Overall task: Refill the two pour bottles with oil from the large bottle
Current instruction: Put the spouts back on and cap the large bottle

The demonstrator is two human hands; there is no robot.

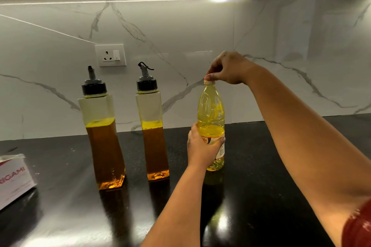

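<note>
Counter (261, 196), black, glossy, shows glare; oil drips will be hard to spot on it. Box (14, 182) at 9 o'clock, well apart from the work.

Two pour bottles, both upright, roughly half full of amber oil. Left pour bottle (104, 136) at 9 o'clock from frame centre, right pour bottle (153, 132) just beside centre. Black screw collars with spouts are on; you must take those off before filling. Rigid square bodies, likely stable, but tall, so hold each at mid-body while you pour.

Large bottle (210, 118) at 3 o'clock of the right pour bottle, standing on the counter, nearly full of yellow oil. Judge it heavy, thin-walled, soft: squeeze and it may burp oil once open. Possibly slick.

Your left hand (202, 148) wraps the large bottle's label band, fingers curled round it. Good spot, keep it low. Your right hand (226, 70) pinches the cap (209, 82) from above. Cap not yet off.
</note>
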